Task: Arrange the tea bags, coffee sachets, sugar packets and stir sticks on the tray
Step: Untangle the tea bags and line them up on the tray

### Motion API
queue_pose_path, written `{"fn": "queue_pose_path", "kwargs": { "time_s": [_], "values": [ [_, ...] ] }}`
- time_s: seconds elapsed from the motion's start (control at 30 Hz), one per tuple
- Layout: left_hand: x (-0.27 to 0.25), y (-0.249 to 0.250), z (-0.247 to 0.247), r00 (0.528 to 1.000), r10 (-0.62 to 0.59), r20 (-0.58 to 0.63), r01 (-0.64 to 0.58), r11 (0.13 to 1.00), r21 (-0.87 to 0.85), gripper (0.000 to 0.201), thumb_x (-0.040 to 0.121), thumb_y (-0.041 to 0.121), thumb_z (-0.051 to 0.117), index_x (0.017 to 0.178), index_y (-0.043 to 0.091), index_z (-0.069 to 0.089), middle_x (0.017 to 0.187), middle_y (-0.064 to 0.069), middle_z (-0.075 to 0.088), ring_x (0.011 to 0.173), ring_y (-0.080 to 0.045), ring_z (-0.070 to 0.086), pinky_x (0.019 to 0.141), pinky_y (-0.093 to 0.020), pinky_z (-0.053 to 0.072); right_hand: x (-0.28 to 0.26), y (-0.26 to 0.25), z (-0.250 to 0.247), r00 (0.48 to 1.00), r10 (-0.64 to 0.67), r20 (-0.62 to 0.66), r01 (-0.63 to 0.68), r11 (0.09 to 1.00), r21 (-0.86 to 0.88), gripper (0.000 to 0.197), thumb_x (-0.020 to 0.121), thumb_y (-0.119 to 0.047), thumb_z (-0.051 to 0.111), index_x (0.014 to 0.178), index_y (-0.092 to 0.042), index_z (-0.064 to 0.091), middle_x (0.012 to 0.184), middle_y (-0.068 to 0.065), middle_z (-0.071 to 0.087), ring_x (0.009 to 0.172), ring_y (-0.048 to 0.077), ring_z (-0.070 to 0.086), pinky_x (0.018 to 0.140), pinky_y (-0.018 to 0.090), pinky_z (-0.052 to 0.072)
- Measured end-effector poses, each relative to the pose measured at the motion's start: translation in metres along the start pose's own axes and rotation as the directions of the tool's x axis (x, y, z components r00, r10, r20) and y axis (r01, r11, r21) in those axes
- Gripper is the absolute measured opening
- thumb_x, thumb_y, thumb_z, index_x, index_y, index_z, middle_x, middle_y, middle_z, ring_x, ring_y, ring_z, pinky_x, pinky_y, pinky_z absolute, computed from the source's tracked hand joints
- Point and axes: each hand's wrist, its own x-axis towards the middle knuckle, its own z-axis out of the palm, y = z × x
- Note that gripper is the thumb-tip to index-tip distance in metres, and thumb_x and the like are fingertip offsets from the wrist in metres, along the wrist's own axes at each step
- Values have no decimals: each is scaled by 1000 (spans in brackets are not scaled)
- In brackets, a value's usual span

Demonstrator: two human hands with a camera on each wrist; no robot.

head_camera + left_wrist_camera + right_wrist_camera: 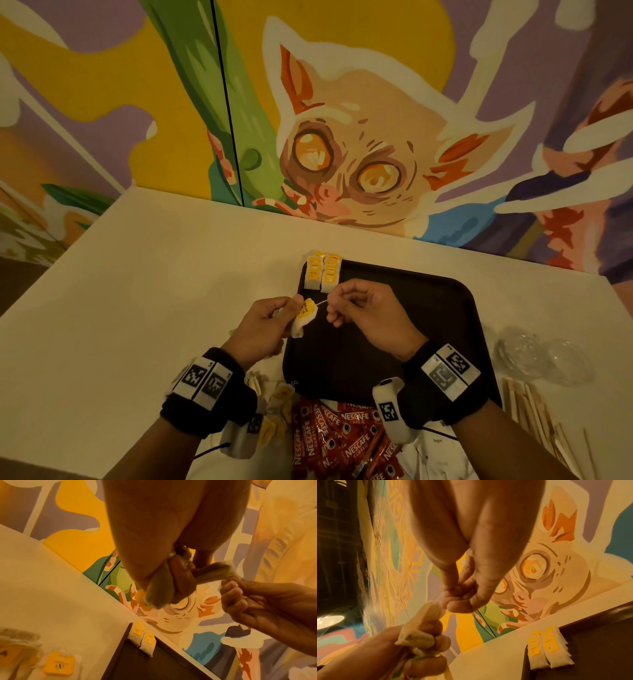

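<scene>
My left hand [274, 317] grips a white tea bag with a yellow tag [303, 317] above the left edge of the black tray [411, 308]. My right hand [346, 305] pinches the bag's thin string [321, 302] just to the right of it. The same tea bag [423, 630] shows bunched in the left fingers in the right wrist view. Two rows of tea bags [323, 272] lie at the tray's far left corner. Red coffee sachets [339, 435] are heaped in front of the tray. Wooden stir sticks [534, 414] lie at the right.
Loose tea bags [277, 404] lie on the white table [137, 291] under my left wrist, also seen as tea bags [58, 664] in the left wrist view. Clear plastic lids [541, 356] sit right of the tray. A painted wall [342, 120] stands behind the table.
</scene>
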Motion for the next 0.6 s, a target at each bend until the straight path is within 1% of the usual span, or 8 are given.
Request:
{"fn": "queue_pose_path", "kwargs": {
  "time_s": [0.07, 0.13, 0.2, 0.3, 0.37, 0.47, 0.57, 0.6],
  "values": [
    [0, 0, 1, 999, -4, 42, 4, 1000, -4, 40, 97, 37, 48, 64, 19, 61, 45, 9, 39, 38, -7, 24, 43, -21, 20, 1, 0, 2, 1000, -15, -26, 15, 1000, 6, 10, 92, -6, 62, 98, -2, 68, 86, 10, 70, 73, 15, 68, 69, 26, 58],
    [0, -2, 1, 996, 17, 85, -18, 1000, 6, 36, 91, 42, 54, 65, 18, 63, 49, 4, 37, 40, -10, 25, 44, -21, 21, 2, 2, 6, 999, -28, -35, 28, 1000, 8, 9, 92, -6, 62, 97, -3, 68, 85, 11, 70, 73, 17, 68, 70, 28, 58],
    [-2, -3, 0, 990, 60, 124, -65, 997, 32, 32, 87, 41, 58, 74, 13, 67, 50, 3, 39, 39, -9, 28, 43, -20, 25, 3, 1, 8, 998, -38, -47, 39, 999, 23, 8, 93, -6, 61, 96, -5, 68, 87, 11, 72, 76, 20, 69, 72, 30, 59],
    [-3, -3, -2, 983, 113, 145, -124, 990, 72, 32, 85, 34, 61, 90, 4, 70, 50, 5, 44, 39, -9, 35, 41, -20, 30, 4, 0, 9, 997, -32, -76, 34, 999, 34, 8, 94, -6, 59, 95, -9, 67, 88, 6, 73, 81, 19, 70, 72, 28, 59],
    [-3, -3, -2, 981, 146, 125, -156, 985, 69, 27, 86, 27, 62, 96, 3, 71, 49, 6, 44, 39, -9, 34, 41, -20, 30, 6, 0, 11, 995, -36, -97, 35, 999, -14, 8, 93, -8, 62, 94, -12, 68, 88, 3, 74, 85, 15, 70, 75, 26, 57],
    [-2, -1, -1, 980, 191, 46, -193, 981, 36, 17, 89, 16, 62, 96, 6, 74, 45, 4, 42, 37, -10, 30, 40, -19, 26, 7, 2, 14, 993, -65, -94, 54, 992, -115, 7, 89, -10, 67, 92, -16, 71, 92, -1, 73, 89, 8, 67, 78, 20, 54],
    [0, -1, -1, 982, 189, -12, -188, 982, 21, 18, 92, 14, 60, 96, 3, 73, 43, 5, 37, 34, -10, 27, 39, -18, 23, 5, 2, 18, 996, -51, -67, 44, 994, -102, 9, 90, -7, 65, 96, -12, 71, 95, 4, 71, 87, 4, 67, 73, 18, 55],
    [1, -1, -1, 983, 179, -23, -179, 984, 15, 18, 92, 14, 60, 97, 2, 73, 42, 6, 36, 34, -9, 26, 39, -18, 22, 4, 1, 18, 997, -43, -59, 39, 996, -78, 10, 91, -7, 63, 97, -11, 70, 97, 5, 70, 87, 5, 68, 72, 20, 56]
  ]
}}
